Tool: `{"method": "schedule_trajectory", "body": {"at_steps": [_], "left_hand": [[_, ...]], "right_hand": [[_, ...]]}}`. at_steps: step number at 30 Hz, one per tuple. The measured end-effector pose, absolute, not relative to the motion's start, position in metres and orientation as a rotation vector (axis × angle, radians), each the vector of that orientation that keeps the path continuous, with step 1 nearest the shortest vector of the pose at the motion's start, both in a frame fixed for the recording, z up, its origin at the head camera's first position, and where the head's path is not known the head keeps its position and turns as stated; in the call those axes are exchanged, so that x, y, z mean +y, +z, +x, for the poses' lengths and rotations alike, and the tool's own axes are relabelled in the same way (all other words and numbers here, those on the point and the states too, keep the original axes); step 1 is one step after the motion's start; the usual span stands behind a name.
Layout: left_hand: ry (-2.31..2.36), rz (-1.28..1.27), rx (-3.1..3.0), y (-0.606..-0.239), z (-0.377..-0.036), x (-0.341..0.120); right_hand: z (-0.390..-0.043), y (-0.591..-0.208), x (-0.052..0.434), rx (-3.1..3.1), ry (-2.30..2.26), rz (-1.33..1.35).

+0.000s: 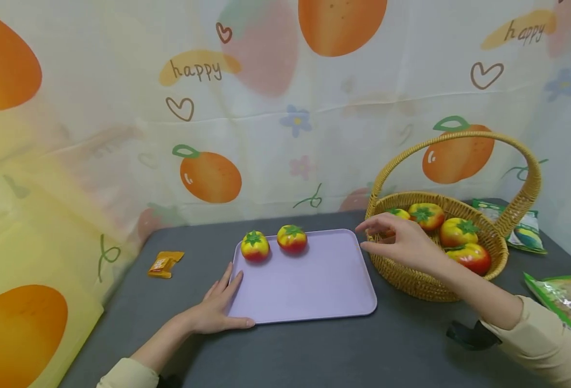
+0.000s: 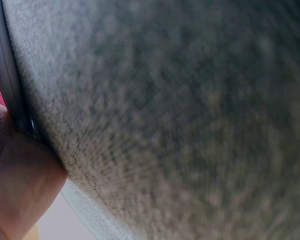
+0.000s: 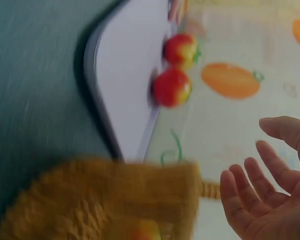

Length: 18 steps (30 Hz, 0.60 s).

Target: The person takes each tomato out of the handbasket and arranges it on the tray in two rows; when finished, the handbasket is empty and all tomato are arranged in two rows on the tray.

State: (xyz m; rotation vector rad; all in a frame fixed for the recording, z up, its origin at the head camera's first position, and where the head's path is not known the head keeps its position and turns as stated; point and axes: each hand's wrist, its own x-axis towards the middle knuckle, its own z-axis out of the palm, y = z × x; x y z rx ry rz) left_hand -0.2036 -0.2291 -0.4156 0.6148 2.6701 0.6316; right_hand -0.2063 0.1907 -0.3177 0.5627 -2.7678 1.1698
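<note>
A pale purple tray (image 1: 310, 280) lies on the dark table, with two red-and-yellow toy fruits with green leaf tops, one (image 1: 255, 247) in its back left corner and the other (image 1: 292, 240) just right of it. My left hand (image 1: 215, 306) rests at the tray's left edge, fingers spread and thumb along the front corner. My right hand (image 1: 404, 240), holding nothing, hovers over the left rim of a wicker basket (image 1: 416, 283), fingers loosely bent toward the tray. Several similar fruits (image 1: 460, 231) lie inside the basket, partly hidden by that hand.
The basket's tall arched handle (image 1: 460, 137) rises behind my right hand. A small orange packet (image 1: 165, 264) lies left of the tray. Green-edged bags, one (image 1: 528, 231) behind the basket and one (image 1: 569, 302) at the right, lie on the table. A fruit-print cloth (image 1: 266, 145) hangs behind.
</note>
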Motion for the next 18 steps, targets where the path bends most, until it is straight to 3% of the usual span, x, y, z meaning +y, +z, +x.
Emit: {"method": "schedule_trajectory", "body": {"at_steps": [12,18], "left_hand": [[0.655,0.566,2.639,-0.412,-0.202,-0.23],[0.659,0.577,2.631,-0.412,-0.202,-0.229]], "right_hand": [[-0.244,-0.276,0.248,-3.046,0.888,0.548],[-0.268,-0.277,0.257,-3.155,0.883,0.531]]}}
